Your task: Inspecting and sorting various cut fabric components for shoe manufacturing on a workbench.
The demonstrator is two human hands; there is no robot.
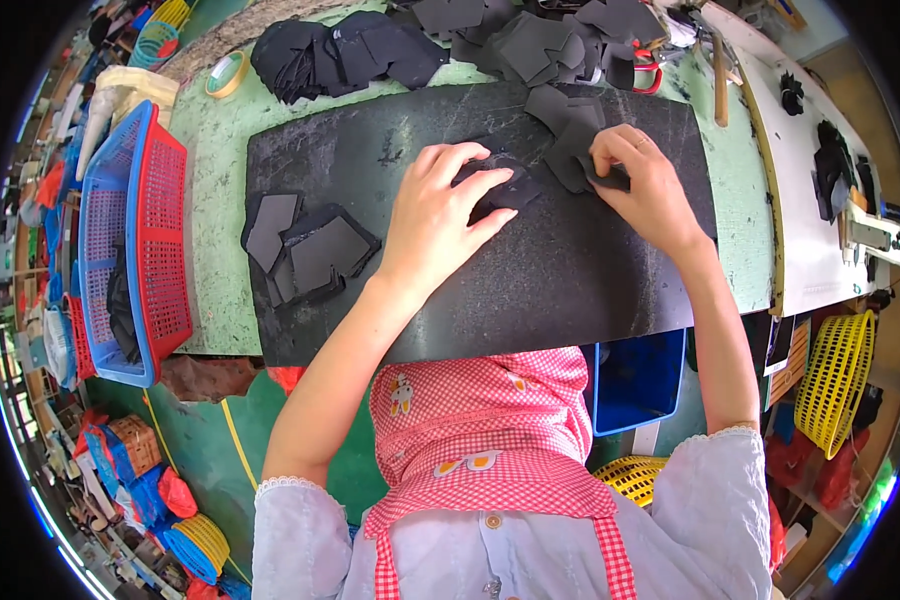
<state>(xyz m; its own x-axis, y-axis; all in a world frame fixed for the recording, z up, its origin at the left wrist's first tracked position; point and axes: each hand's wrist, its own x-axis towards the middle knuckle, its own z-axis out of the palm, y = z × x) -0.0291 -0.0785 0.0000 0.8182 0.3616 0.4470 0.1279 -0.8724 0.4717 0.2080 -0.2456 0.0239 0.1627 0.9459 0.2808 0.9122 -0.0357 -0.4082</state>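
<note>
Bent over a small black cut piece (495, 190) on the dark mat (530, 270), my left hand (440, 215) grips it with thumb and fingers curved around its edges. The hand hides part of this piece. My right hand (645, 185) pinches another dark cut piece (610, 178) between thumb and fingers. Right beside it, a loose row of dark grey cut pieces (568, 125) overlaps on the mat's far side. To the left of my left forearm lies a small group of grey-faced cut pieces (330, 250) with black edges. Their material I cannot tell.
Piles of black pieces (345, 52) lie along the far edge, with red-handled scissors (650, 75) and a wooden-handled tool (719, 80) to the right. A tape roll (227, 75) sits far left. Red and blue baskets (165, 230) flank the green table. A blue bin (640, 380) stands below the front edge.
</note>
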